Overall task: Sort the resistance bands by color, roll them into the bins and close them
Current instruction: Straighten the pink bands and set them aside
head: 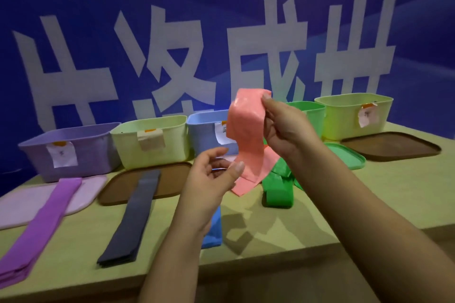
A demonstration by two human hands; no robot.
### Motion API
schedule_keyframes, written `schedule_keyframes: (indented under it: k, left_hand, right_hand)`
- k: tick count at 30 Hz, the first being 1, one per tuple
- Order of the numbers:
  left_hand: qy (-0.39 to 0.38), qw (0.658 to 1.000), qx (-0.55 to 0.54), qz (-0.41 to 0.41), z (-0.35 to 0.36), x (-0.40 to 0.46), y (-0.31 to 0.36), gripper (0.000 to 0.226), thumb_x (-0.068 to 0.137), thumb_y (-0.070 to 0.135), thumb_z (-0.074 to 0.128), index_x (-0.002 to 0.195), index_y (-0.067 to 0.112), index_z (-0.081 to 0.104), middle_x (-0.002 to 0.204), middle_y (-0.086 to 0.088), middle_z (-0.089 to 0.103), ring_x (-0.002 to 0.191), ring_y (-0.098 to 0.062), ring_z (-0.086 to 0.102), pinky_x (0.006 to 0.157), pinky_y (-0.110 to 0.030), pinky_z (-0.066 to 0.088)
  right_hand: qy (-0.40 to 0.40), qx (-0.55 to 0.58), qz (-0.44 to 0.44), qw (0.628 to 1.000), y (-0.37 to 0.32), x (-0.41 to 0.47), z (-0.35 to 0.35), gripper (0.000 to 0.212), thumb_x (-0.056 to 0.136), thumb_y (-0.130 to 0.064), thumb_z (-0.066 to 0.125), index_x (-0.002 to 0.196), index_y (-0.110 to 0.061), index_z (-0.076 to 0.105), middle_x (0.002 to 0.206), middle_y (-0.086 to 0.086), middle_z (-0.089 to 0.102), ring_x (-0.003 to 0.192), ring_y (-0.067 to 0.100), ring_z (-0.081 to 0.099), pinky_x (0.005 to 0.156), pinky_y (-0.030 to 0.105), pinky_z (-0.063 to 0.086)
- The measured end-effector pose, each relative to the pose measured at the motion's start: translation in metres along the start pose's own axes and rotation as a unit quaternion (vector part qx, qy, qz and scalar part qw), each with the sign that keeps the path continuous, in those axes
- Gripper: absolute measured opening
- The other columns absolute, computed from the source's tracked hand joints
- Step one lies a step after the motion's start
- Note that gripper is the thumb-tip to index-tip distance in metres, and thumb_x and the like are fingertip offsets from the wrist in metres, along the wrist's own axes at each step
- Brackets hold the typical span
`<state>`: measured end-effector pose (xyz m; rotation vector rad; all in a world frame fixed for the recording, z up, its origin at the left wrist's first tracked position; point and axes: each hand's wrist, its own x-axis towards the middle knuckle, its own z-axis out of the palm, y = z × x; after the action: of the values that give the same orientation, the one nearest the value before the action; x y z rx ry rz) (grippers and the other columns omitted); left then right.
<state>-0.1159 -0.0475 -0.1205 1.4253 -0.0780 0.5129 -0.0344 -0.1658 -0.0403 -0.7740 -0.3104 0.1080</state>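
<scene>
Your right hand (283, 128) is raised above the bench (344, 194), pinching the top of the pink band (246, 125) in front of the blue bin (206, 130). Your left hand (211, 174) is lower, fingers loosely curled, thumb against the band's hanging part. The band drapes crumpled, its tail on the bench. Five bins stand behind; one purple band (46, 216), one grey band (133, 214) and one green band (278, 187) lie nearby.

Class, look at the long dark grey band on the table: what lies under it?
The grey band lies with its far end on a brown lid and the rest on the table. What that far end covers of the lid cannot be seen.
</scene>
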Motion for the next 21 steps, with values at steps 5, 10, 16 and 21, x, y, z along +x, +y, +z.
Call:
schedule_keyframes:
  k: [5, 10, 16, 21]
  left_hand:
    - [-0.043, 0.997, 0.013, -0.065, 0.002, -0.008, -0.015, 0.013, 0.085, 0.001, 0.064, 0.097, 0.005, 0.063, 0.082, -0.008, 0.064, 0.075, -0.018, 0.059, 0.061, -0.022, 0.053]
    - [-0.031, 0.999, -0.012, -0.018, -0.013, -0.025, 0.006, 0.025, 0.083, -0.006, 0.060, 0.101, 0.011, 0.060, 0.074, -0.008, 0.057, 0.066, -0.013, 0.061, 0.061, -0.024, 0.055]
    - [-0.114, 0.987, -0.111, 0.006, -0.012, -0.043, 0.060, 0.019, 0.068, 0.006, 0.066, 0.076, 0.019, 0.078, 0.067, 0.002, 0.064, 0.061, -0.007, 0.061, 0.056, -0.020, 0.053]
    - [-0.140, 0.985, -0.097, -0.011, 0.012, -0.045, 0.073, 0.022, 0.071, 0.008, 0.059, 0.088, 0.004, 0.071, 0.074, -0.001, 0.072, 0.068, -0.009, 0.067, 0.063, -0.020, 0.056]
  right_hand:
    - [0.018, 0.078, 0.041, 0.996, 0.014, -0.024, -0.012, 0.021, 0.099, -0.011, 0.045, 0.087, 0.000, 0.058, 0.058, 0.006, 0.068, 0.048, 0.009, 0.065, 0.046, 0.018, 0.052]
    - [0.076, -0.038, -0.057, 0.995, 0.005, -0.056, -0.046, 0.011, 0.095, -0.012, 0.052, 0.086, -0.009, 0.056, 0.070, 0.003, 0.066, 0.059, 0.008, 0.064, 0.049, 0.017, 0.050]
    - [0.057, -0.399, -0.147, 0.903, 0.005, -0.101, -0.079, 0.015, 0.087, -0.016, 0.065, 0.094, -0.026, 0.057, 0.088, 0.005, 0.065, 0.066, 0.012, 0.066, 0.059, 0.029, 0.052]
    - [-0.035, -0.602, -0.208, 0.770, 0.002, -0.112, -0.072, 0.020, 0.083, -0.043, 0.059, 0.102, -0.049, 0.058, 0.103, -0.014, 0.044, 0.091, -0.008, 0.046, 0.079, 0.014, 0.039]
